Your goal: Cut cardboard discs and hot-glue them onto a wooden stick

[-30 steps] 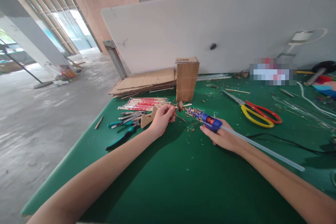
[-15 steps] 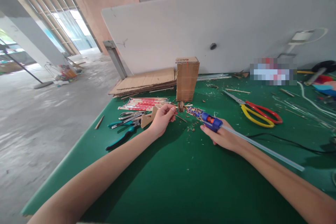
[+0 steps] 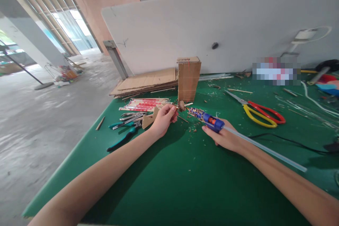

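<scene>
My left hand (image 3: 162, 119) is pinched on a thin wooden stick with a small round cardboard disc (image 3: 181, 106) at its tip, held just above the green table (image 3: 164, 183). My right hand (image 3: 225, 136) grips a blue glue gun (image 3: 210, 120) with a long clear glue stick (image 3: 265, 150) trailing back over my forearm. The gun's nozzle points at the disc, almost touching it. An upright cardboard box (image 3: 188, 78) stands right behind the disc.
Flat cardboard sheets (image 3: 147, 82) and a bundle of red-and-white chopsticks (image 3: 145, 105) lie at the back left. Teal pliers (image 3: 123, 137) and a cardboard scrap (image 3: 148, 119) rest beside my left hand. Red-and-yellow scissors (image 3: 259, 113) lie at the right. A white partition (image 3: 225, 21) backs the table.
The left hand has lifted the stick slightly, raising the disc a little toward the box. The right hand and glue gun stay nearly still.
</scene>
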A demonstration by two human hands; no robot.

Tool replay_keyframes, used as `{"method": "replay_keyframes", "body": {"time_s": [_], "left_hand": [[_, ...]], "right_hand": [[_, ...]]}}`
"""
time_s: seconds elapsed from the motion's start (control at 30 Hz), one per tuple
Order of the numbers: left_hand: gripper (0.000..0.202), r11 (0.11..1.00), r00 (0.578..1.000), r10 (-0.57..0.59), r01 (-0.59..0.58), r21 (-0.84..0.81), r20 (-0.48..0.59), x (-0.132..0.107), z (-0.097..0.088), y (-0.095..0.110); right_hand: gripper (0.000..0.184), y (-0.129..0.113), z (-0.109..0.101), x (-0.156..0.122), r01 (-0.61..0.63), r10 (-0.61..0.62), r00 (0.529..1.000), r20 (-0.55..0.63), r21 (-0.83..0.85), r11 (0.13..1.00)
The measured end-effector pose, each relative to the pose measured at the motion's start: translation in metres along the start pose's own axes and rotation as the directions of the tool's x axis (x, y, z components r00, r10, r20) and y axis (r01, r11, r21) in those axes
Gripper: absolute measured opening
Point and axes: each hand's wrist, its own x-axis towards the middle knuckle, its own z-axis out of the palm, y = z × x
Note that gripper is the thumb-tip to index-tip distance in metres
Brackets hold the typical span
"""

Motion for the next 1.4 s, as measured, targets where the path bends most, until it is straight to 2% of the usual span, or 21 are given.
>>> {"method": "replay_keyframes", "body": {"time_s": [0.43, 0.8, 1.07, 1.4], "left_hand": [[0.032, 1.000, 0.999, -0.030, 0.030, 0.004, 0.031, 0.0007, -0.0016, -0.0002], [0.036, 0.997, 0.998, -0.070, 0.070, 0.033, -0.009, 0.0004, 0.0002, 0.0019], [0.035, 0.999, 0.999, -0.036, 0.036, 0.031, 0.011, 0.0022, -0.0008, -0.0017], [0.033, 0.999, 0.999, -0.029, 0.028, 0.025, 0.032, 0.0007, -0.0002, 0.0002]], "right_hand": [[0.028, -0.0002, -0.0008, -0.0003, 0.004, -0.004, 1.000, -0.005, -0.003, 1.000], [0.027, 0.0006, -0.0004, -0.0008, 0.029, -0.029, 0.999, -0.020, -0.001, 1.000], [0.025, 0.0015, -0.0001, 0.0003, 0.082, -0.085, 0.996, -0.038, -0.079, 0.993], [0.028, 0.0012, -0.0007, -0.0013, 0.018, -0.018, 1.000, -0.022, 0.017, 1.000]]}}
